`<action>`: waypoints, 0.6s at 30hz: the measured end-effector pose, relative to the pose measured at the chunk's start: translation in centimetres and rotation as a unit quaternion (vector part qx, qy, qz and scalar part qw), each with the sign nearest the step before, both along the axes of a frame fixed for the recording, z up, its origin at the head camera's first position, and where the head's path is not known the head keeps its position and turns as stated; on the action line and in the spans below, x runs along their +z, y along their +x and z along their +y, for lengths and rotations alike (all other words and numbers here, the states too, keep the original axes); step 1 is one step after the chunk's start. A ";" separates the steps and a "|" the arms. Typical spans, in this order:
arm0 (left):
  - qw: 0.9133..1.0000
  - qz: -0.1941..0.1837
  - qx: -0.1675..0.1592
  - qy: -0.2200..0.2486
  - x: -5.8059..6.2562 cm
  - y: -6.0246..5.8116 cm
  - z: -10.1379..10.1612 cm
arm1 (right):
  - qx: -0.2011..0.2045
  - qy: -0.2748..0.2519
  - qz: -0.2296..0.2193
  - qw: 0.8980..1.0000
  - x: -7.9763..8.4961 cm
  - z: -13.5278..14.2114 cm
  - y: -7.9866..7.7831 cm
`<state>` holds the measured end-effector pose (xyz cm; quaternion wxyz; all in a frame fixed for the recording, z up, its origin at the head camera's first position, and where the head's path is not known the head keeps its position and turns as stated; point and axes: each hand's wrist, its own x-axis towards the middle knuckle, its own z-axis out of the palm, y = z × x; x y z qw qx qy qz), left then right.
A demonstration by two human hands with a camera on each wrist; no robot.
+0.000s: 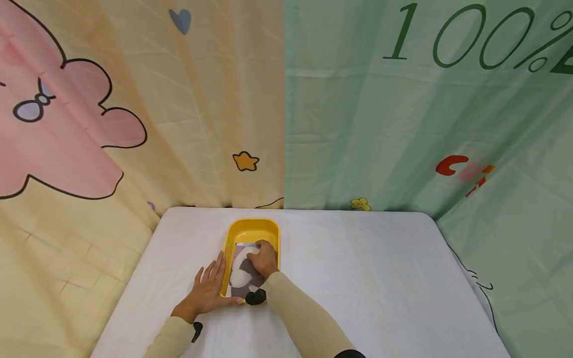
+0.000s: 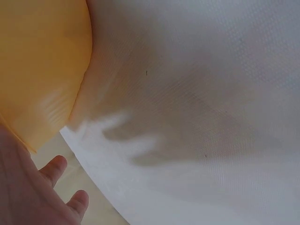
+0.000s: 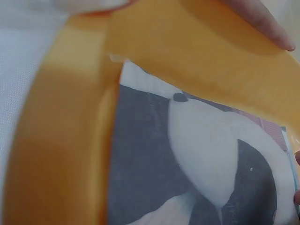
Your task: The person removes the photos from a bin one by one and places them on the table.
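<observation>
A yellow tray (image 1: 253,223) lies on a white table, and a flat picture of a black-and-white panda-like animal (image 1: 241,278) lies inside it. My left hand (image 1: 207,288) rests against the tray's left side with fingers spread and straight, its thumb along the near rim. Over the picture's far right part, my right hand (image 1: 265,258) reaches into the tray with bent thumb and index finger touching it. In the right wrist view, fingertips (image 3: 297,197) meet the picture's edge (image 3: 201,140); whether they pinch it is hidden. The left wrist view shows the tray's outer wall (image 2: 47,56).
The white table (image 1: 367,278) extends to the right of the tray. A printed curtain, yellow (image 1: 215,99) on the left and green (image 1: 358,124) on the right, hangs behind the table's far edge and down both sides.
</observation>
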<state>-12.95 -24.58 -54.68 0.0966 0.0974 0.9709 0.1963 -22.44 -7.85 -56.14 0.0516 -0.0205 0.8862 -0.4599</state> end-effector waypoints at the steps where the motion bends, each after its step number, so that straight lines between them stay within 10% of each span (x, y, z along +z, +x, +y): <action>1: 1.000 -0.005 0.000 -0.002 0.2 0.0 0.1 | 0.003 0.002 0.005 1.000 0.0 0.1 0.0; 18: 1.000 -0.010 -0.002 -0.004 0.4 -0.1 0.1 | 0.050 -0.001 0.106 0.993 -0.1 0.3 0.2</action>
